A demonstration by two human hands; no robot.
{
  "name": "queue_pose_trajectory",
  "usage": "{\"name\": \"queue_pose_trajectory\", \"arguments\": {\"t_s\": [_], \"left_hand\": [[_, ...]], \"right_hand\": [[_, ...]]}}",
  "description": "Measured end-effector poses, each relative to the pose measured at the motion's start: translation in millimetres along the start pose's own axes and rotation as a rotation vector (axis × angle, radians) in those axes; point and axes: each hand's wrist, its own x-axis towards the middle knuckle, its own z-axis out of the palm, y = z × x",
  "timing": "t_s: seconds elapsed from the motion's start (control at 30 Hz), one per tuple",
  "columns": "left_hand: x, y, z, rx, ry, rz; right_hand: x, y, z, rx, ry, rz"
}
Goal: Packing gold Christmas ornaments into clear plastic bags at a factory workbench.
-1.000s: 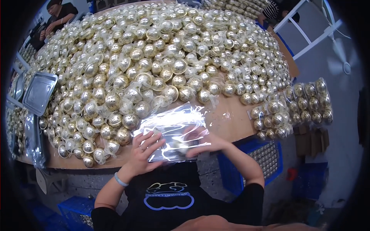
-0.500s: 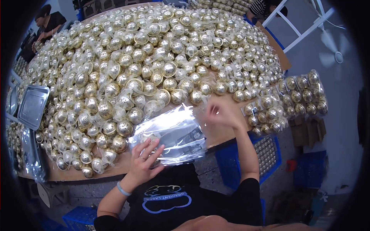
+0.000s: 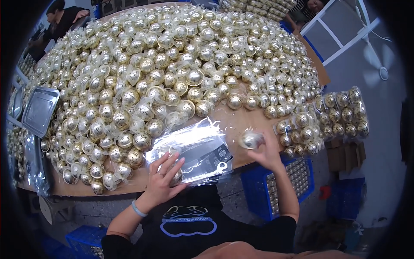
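— What has changed nearest the body?

— The left hand (image 3: 166,175) is kept flat on the stack of clear plastic bags (image 3: 194,149) at the near edge of the table (image 3: 241,118), as half a second ago; its fingers (image 3: 172,162) are spread and released, pressing rather than grasping. A gold ball seems to be covered under the palm, though that cannot be told for certain.

— And the right hand?

— The right hand (image 3: 267,151) has been drawn back from the edge of the heap, where it was stretched out half a second ago. A wrapped gold ball (image 3: 251,139) is now held in its clenched fingers, lifted just off the bare wood to the right of the bags.

— What is meant by that?

— One ball appears to have been picked from the pile and brought toward the bags; it is not yet inside one.

— Farther off?

— The great heap of wrapped gold balls (image 3: 172,73) is spread across the table, packed bags of balls (image 3: 327,116) lie at the right, and a metal tray (image 3: 39,110) at the left.
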Motion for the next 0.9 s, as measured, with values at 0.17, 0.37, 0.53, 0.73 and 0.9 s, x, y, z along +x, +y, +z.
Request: {"name": "queue_pose_trajectory", "arguments": {"t_s": [0.17,0.37,0.53,0.73,0.9], "left_hand": [[-0.6,-3.7,-0.5,-0.013,0.015,0.023],[-0.8,-14.2,-6.3,-0.057,-0.029,0.063],[-0.6,-0.4,-1.9,0.036,-0.043,0.055],[7.2,0.4,-12.0,0.074,-0.135,0.154],[6.0,1.4,-15.2,0.117,-0.174,0.111]], "right_hand": [[0.2,-9.3,37.1,0.315,-0.557,0.018],[57.7,-14.4,61.1,0.459,-0.99,-0.061],[27.5,-28.7,133.0,0.213,-0.443,-0.126],[25.1,-38.9,123.6,0.247,-0.379,0.004],[66.5,-5.3,35.9,0.409,-0.707,0.024]]}}
